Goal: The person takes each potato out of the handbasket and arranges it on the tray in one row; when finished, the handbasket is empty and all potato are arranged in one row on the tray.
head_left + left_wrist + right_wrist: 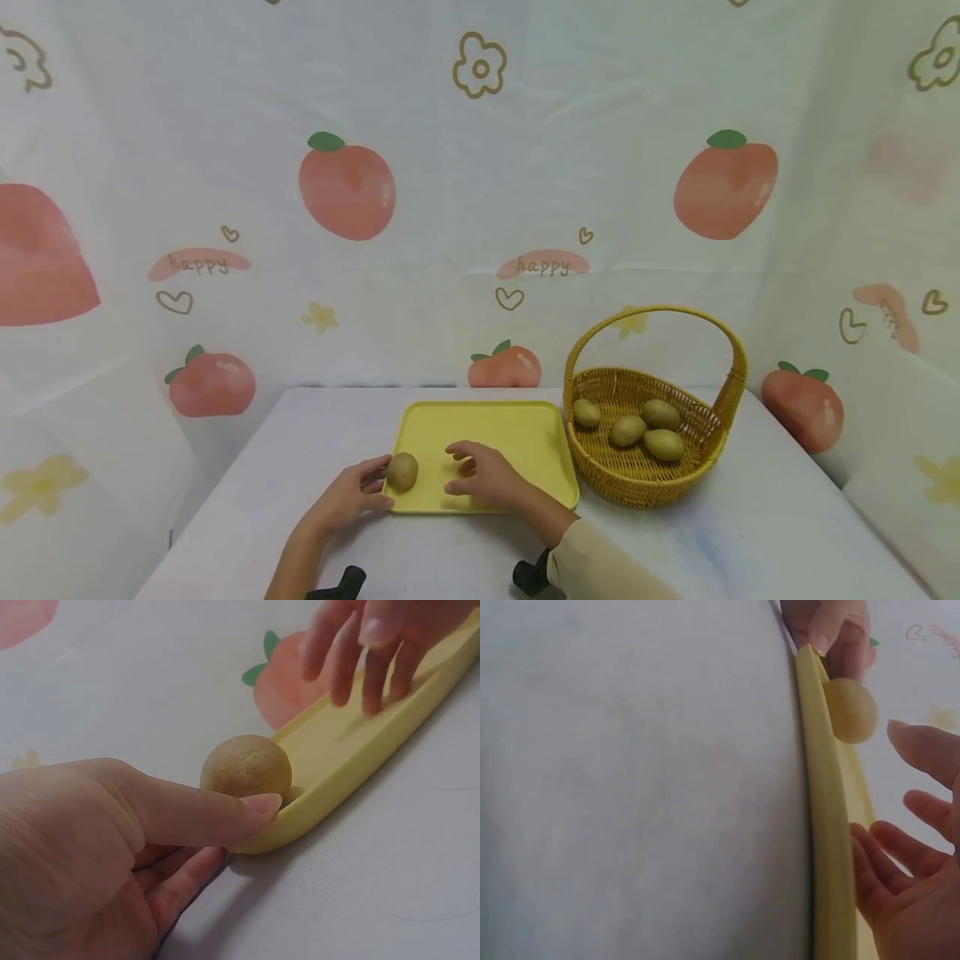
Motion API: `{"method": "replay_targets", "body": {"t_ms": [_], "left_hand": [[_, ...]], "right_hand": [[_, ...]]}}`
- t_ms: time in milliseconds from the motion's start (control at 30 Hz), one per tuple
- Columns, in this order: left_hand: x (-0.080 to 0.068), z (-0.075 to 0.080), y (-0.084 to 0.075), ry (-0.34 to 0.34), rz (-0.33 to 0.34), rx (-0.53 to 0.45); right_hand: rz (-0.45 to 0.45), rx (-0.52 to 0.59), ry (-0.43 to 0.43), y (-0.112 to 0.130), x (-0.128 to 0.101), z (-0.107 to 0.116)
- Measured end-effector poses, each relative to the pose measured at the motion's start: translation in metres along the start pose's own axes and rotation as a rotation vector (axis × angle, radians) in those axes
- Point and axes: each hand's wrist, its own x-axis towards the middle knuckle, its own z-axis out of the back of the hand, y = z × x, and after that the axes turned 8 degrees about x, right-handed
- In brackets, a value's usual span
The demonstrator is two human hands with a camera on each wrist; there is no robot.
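At the left end of the yellow tray (495,433) lies a round brown potato (402,472). My left hand (352,496) grips the tray's front left corner, its thumb (225,816) along the rim right beside the potato and other fingers low at the outer side. Over the middle of the tray is my right hand (487,477), fingers spread and loosely bent, nothing held between them. In the right wrist view its fingers (911,851) are apart from the potato (851,711), which sits by the left thumb.
A woven yellow basket (637,492) with a tall handle stands right of the tray, close to its edge, with several potatoes (663,444) inside. The white-covered table (772,517) reaches back to a hanging cloth (435,317) printed with fruit and flowers.
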Motion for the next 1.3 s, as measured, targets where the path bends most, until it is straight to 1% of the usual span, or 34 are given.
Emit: {"method": "replay_targets", "body": {"t_ms": [133, 267, 467, 533, 667, 833, 967, 1067, 1133, 1233, 1300], "left_hand": [[0.0, 0.001, 0.001, 0.001, -0.008, -0.006], [-0.002, 0.002, 0.002, -0.009, -0.003, -0.006], [-0.001, 0.003, 0.004, -0.006, -0.008, -0.024], [0.0, 0.003, 0.003, -0.006, -0.008, -0.013], [0.001, 0.002, 0.002, -0.008, -0.01, 0.004], [0.001, 0.001, 0.002, -0.01, 0.001, 0.01], [0.002, 0.001, 0.004, -0.004, -0.001, 0.013], [0.002, 0.0, 0.005, -0.003, -0.006, 0.008], [0.002, 0.0, 0.006, -0.004, -0.006, 0.006], [0.002, -0.001, 0.006, -0.005, -0.006, 0.008], [0.002, -0.001, 0.006, 0.001, -0.012, 0.001]], "right_hand": [[-0.022, 0.045, 0.032, 0.004, -0.014, 0.017], [0.0, 0.04, 0.069, 0.011, -0.025, 0.035], [0.075, -0.035, 0.099, 0.019, -0.038, 0.068], [0.095, -0.075, 0.106, 0.023, -0.042, 0.08], [0.113, -0.128, 0.087, 0.033, -0.051, 0.107], [0.103, -0.139, 0.052, 0.046, -0.059, 0.143], [0.094, -0.202, 0.033, 0.053, -0.063, 0.168], [0.067, -0.241, 0.049, 0.057, -0.063, 0.188], [0.057, -0.254, 0.064, 0.055, -0.061, 0.201], [0.008, -0.253, 0.065, 0.047, -0.059, 0.217], [-0.027, -0.231, 0.055, 0.04, -0.057, 0.226]]}}
